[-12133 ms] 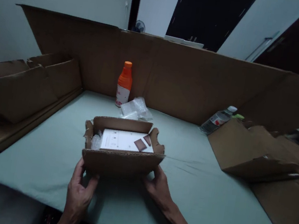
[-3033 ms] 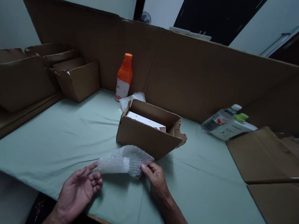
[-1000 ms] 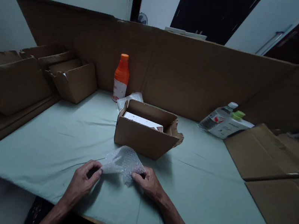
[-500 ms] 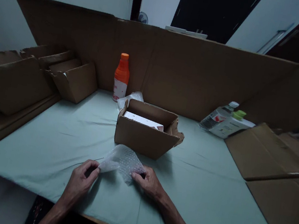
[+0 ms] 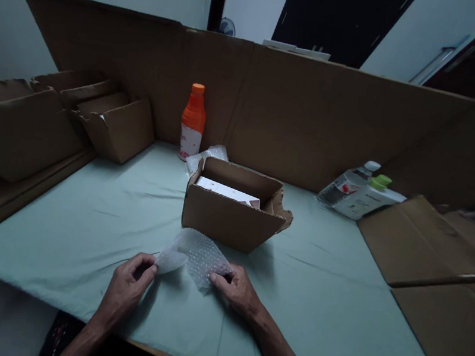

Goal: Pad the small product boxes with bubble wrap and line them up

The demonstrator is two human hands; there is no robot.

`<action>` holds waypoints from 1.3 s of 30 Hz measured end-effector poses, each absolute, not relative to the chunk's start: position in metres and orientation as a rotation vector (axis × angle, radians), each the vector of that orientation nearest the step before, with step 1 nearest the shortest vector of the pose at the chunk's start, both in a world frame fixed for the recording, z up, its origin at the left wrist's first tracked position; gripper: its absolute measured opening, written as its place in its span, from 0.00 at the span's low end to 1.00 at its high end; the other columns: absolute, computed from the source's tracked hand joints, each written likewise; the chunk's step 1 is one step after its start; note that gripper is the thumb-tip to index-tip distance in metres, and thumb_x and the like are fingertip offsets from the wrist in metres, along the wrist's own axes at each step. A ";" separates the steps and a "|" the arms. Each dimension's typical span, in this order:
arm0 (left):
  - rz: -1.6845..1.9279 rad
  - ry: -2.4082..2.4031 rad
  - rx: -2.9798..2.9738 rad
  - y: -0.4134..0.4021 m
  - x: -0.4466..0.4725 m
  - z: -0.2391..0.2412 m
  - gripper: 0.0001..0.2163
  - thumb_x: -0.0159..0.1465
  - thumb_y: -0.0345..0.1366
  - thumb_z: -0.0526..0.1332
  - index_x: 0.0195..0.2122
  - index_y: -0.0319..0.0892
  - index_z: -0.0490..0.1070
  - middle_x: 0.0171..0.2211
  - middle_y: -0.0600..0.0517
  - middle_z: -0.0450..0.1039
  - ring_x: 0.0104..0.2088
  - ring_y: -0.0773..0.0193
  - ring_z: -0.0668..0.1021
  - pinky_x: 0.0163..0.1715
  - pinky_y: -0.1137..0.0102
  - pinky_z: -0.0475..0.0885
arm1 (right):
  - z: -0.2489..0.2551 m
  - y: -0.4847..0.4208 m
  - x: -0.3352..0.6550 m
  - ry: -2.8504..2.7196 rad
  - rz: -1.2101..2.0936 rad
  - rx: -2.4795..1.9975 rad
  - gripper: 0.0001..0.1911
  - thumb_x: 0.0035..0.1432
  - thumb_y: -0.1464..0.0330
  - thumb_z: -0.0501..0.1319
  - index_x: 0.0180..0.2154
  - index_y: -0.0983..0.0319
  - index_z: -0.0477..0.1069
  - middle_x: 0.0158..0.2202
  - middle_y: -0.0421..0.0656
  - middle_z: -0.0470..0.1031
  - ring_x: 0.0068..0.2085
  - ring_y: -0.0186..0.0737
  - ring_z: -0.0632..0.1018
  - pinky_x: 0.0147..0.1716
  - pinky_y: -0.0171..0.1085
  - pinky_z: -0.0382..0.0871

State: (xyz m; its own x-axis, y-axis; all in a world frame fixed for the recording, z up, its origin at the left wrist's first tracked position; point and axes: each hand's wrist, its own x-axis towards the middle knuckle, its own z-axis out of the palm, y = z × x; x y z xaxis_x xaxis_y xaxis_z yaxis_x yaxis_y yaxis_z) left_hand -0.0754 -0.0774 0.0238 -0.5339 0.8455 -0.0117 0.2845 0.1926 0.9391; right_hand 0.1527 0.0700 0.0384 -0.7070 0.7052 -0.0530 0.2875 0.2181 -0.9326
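A piece of clear bubble wrap (image 5: 195, 254) lies on the pale green cloth near the front edge. My left hand (image 5: 126, 287) pinches its left corner with curled fingers. My right hand (image 5: 236, 290) pinches its right edge, fingers bent. Just behind the wrap stands a small open cardboard box (image 5: 233, 207) with a white packet (image 5: 227, 191) lying inside it.
An orange bottle (image 5: 193, 121) and more bubble wrap (image 5: 207, 155) sit behind the box. Open cardboard boxes (image 5: 113, 125) stand at the left, flattened cardboard (image 5: 425, 244) at the right. A clear bottle (image 5: 347, 184) and a white, green-capped pack (image 5: 369, 199) lie at the right. A tall cardboard wall (image 5: 318, 124) closes the back.
Three seconds ago my left hand was open under the lifted wrap; it has since closed on the wrap's left corner, and the wrap has come down onto the cloth.
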 end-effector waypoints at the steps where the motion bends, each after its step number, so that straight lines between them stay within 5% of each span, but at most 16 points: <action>1: 1.343 1.924 1.040 -0.077 -0.076 0.023 0.12 0.60 0.46 0.62 0.33 0.43 0.77 0.32 0.51 0.78 0.35 0.58 0.78 0.35 0.69 0.71 | 0.038 0.070 0.153 -2.113 1.488 -0.927 0.13 0.55 0.61 0.59 0.23 0.61 0.65 0.23 0.37 0.64 0.28 0.35 0.65 0.28 0.34 0.56; 28: 1.410 1.889 0.901 -0.076 -0.083 0.022 0.15 0.59 0.49 0.62 0.34 0.41 0.75 0.30 0.51 0.76 0.34 0.60 0.76 0.35 0.70 0.71 | 0.032 0.082 0.160 -1.996 1.458 -1.025 0.14 0.54 0.58 0.61 0.27 0.63 0.75 0.28 0.42 0.75 0.32 0.41 0.74 0.35 0.37 0.67; 39: 1.341 1.965 0.885 -0.080 -0.098 0.033 0.16 0.58 0.49 0.62 0.35 0.41 0.75 0.31 0.50 0.77 0.32 0.60 0.78 0.34 0.68 0.73 | 0.042 0.094 0.178 -1.821 1.481 -1.171 0.19 0.54 0.52 0.61 0.24 0.61 0.65 0.24 0.38 0.63 0.28 0.35 0.64 0.30 0.35 0.57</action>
